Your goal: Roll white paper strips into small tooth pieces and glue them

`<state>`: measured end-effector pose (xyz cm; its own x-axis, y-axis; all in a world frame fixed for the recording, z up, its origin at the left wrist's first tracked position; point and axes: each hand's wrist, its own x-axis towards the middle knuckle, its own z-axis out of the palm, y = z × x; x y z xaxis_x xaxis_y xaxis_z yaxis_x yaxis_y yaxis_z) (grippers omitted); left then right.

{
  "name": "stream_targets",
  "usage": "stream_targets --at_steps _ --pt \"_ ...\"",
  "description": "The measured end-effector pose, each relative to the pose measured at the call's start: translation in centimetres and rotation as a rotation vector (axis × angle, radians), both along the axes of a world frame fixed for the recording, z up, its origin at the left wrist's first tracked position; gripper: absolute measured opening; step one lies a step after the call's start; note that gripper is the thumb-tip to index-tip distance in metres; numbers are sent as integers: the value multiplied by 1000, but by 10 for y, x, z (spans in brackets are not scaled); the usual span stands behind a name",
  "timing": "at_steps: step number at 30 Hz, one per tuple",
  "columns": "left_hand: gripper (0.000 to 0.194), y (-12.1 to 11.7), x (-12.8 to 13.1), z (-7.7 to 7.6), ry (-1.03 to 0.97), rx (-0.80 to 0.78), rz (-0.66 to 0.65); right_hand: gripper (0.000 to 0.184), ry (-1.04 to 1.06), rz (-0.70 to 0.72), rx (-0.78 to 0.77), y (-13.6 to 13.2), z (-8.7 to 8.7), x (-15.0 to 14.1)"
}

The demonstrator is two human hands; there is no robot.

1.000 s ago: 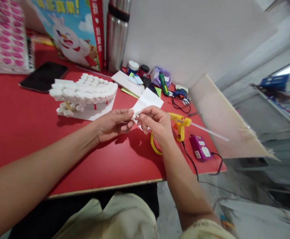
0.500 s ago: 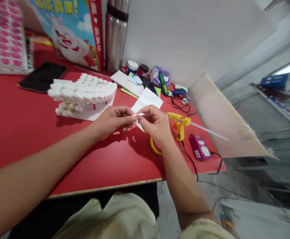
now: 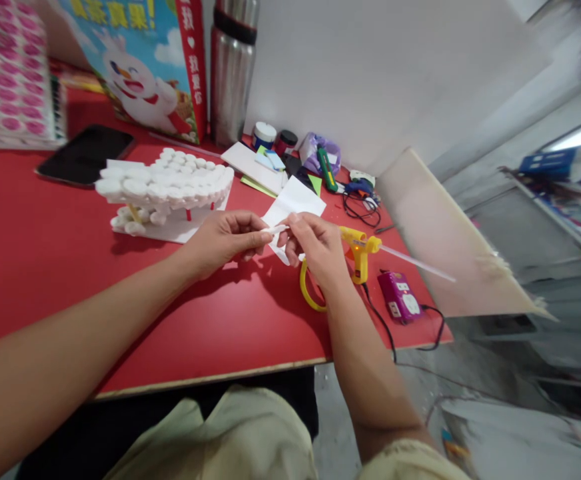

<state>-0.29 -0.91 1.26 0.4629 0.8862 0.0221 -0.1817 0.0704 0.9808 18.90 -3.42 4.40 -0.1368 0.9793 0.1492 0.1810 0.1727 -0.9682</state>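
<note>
Between my hands, above the red table, is a small rolled strip of white paper (image 3: 276, 229). My left hand (image 3: 230, 241) pinches its left end between thumb and forefinger. At the other end, the thumb and forefinger of my right hand (image 3: 316, 245) are closed on it. Behind and below my fingers lies a white paper sheet (image 3: 298, 199), partly covered by them. Left of my hands stands a model of white rounded pieces (image 3: 165, 183) on a white base, with red and yellow supports. A yellow roll of tape (image 3: 309, 293) lies partly behind my right wrist.
A yellow glue gun (image 3: 359, 253) with a clear stick stands right of my right hand, its cord trailing near a purple power socket (image 3: 399, 297). Farther back are a green utility knife (image 3: 327, 170), small jars (image 3: 264, 135), a steel flask (image 3: 233, 80) and a phone (image 3: 86, 153).
My right hand has turned slightly, its thumb moving up along the paper strip. The strip looks more tightly rolled. My left hand has barely moved.
</note>
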Motion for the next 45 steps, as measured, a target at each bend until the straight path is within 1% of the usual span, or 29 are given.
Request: stream_targets --at_steps 2,4,7,10,12,15,18,21,23,25,27,32,36,39,42,45 --pt "23 -1 0 2 38 30 7 49 -24 -2 -10 0 0 -2" --pt "24 -1 0 4 91 52 9 47 -50 -16 -26 0 -1 -3" --pt "27 -1 -1 4 143 66 5 33 -63 -44 -56 0 -4 -4" --pt "29 -1 -1 3 156 69 5 20 -66 -47 -56 1 -7 -3" --pt "30 0 -1 2 162 65 2 16 -69 -42 -44 1 -8 -3" --pt "30 0 -1 3 175 63 15 15 -82 -41 -17 0 -9 -3" --pt "29 -1 0 4 155 73 41 17 -158 -55 77 -4 -8 -4" --pt "25 -2 2 4 91 69 68 16 -286 -65 234 -7 -9 -4" --pt "25 -3 2 2 53 43 81 15 -337 -50 323 -8 -12 -3" --pt "24 -4 3 1 29 19 82 14 -351 -32 379 -8 -14 -3" --pt "24 -4 4 1 16 18 78 14 -348 -20 400 -7 -15 -2" --pt "27 -6 3 6 29 92 75 15 -316 -9 349 -7 -14 -2" --pt "14 -9 2 8 101 155 108 15 -258 46 316 -8 -12 0" --pt "12 -10 2 6 134 173 138 14 -281 70 340 -7 -12 1" --pt "10 -9 3 5 129 191 158 14 -306 43 346 -5 -14 0" --pt "10 -6 3 4 112 193 111 17 -282 -14 283 -3 -18 -2"
